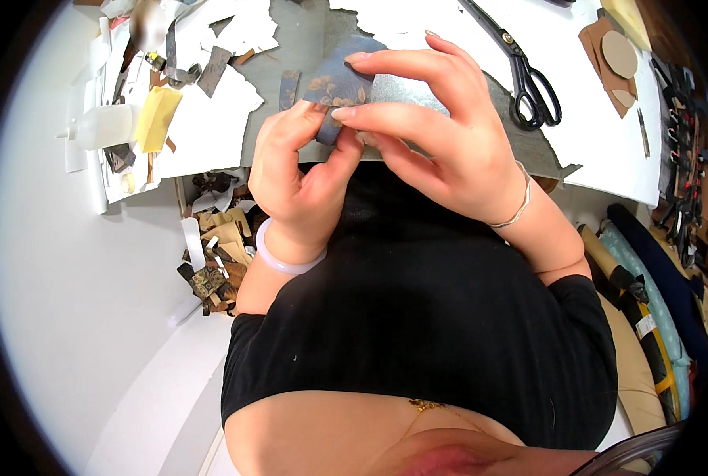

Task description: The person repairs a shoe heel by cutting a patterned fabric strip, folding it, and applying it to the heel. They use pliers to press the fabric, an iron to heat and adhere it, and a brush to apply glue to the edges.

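A blue-grey piece of sheet material with a tan flower print (334,75) is held up over the near part of the table; I cannot tell if it is cloth or leather. My left hand (298,159) pinches its lower edge between thumb and fingers. From the other side, my right hand (457,131) grips the same piece, with thumb and fingertips at its lower right edge and another fingertip against its upper right. The piece looks folded or curled near my fingertips, and part of it is hidden by them. A narrow strip of like material (289,90) lies just left of it.
Black scissors (526,87) lie at the right on white paper (600,151). Leftward are a clear bottle (107,127), a yellow block (157,119) and scattered scraps. A grey mat (271,119) lies under my hands. Below the table edge sits a heap of offcuts (219,246); fabric rolls (647,270) stand at right.
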`<state>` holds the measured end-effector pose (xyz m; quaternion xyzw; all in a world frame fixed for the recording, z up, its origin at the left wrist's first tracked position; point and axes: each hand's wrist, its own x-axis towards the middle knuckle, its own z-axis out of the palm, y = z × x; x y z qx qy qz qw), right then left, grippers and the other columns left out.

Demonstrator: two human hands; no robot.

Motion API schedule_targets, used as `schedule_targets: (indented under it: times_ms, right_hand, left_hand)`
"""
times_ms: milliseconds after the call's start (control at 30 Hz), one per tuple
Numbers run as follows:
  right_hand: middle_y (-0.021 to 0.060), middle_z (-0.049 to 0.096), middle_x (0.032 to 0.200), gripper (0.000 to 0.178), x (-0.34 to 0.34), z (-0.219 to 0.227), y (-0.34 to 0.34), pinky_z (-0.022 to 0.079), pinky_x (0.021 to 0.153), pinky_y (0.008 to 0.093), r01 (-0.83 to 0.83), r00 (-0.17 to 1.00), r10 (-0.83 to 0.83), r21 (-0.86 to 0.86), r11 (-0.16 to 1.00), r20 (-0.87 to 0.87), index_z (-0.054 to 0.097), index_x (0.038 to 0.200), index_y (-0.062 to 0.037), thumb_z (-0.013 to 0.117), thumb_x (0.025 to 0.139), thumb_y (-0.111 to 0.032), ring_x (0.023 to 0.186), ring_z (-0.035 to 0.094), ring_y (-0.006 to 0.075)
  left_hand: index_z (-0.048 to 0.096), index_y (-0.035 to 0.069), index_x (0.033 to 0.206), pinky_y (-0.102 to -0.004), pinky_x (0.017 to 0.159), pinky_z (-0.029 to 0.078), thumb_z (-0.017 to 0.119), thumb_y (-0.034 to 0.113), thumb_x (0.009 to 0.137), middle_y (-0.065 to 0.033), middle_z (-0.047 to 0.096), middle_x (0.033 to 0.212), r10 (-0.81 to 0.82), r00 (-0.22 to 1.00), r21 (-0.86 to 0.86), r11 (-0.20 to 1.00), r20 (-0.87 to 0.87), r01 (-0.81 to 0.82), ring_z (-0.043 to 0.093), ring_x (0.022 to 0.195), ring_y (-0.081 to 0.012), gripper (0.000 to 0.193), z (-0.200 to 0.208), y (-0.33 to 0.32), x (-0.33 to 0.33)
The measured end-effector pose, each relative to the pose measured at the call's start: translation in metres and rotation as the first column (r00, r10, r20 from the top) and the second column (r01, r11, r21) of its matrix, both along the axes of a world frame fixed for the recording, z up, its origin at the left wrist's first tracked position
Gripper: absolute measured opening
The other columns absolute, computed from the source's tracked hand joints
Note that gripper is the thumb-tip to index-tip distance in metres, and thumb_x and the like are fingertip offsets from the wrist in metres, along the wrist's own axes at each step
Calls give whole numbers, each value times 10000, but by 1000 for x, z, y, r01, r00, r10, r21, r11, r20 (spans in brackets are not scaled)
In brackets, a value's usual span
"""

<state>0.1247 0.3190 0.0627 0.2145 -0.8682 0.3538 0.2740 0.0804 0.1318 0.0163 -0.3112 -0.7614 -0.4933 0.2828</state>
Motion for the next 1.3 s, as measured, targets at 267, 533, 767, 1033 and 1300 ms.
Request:
schedule_targets:
  times_ms: [267,533,767,1033,1300]
  right_hand:
    - [98,655,1147,252,11,-21,54,522,874,306,369,929,-359,-132,920,93,673,1132,-54,696,881,-51,992,646,203]
    - [96,627,1102,258,65,-41,84,516,838,325,687,631,-709,198,699,316,655,1148,-38,699,907,-121,938,620,210]
    - [125,625,1127,296,73,-59,90,510,884,373,702,576,-798,391,595,180,654,1173,-34,699,915,-171,987,622,274]
    - [144,668,990,314,52,-49,98,533,811,363,620,508,-802,512,594,315,691,1104,14,719,904,-226,864,661,283]
    - [59,676,924,330,48,-26,135,497,783,276,611,506,-290,-100,785,812,661,1148,27,668,954,-239,836,637,131]
  left_hand:
    - [633,-36,1079,-209,721,506,745,-8,852,-64,695,955,-120,820,227,974,560,-14,631,794,-87,255,34,-7,0]
    - [613,-27,1158,-253,867,516,664,104,955,-93,708,1050,-590,225,630,749,775,-204,666,930,-120,246,45,-19,-5]
    - [606,-33,1138,-225,829,503,684,65,938,-90,707,1022,-460,390,539,834,798,-117,651,906,-93,236,51,-19,6]
    - [608,-30,1065,-179,739,488,718,4,904,-61,696,964,-366,549,488,868,751,-90,614,833,-50,198,50,-30,9]
    - [610,-34,1064,-185,746,489,728,-19,888,-54,692,971,-307,662,448,893,684,-50,616,851,-51,213,50,-34,9]
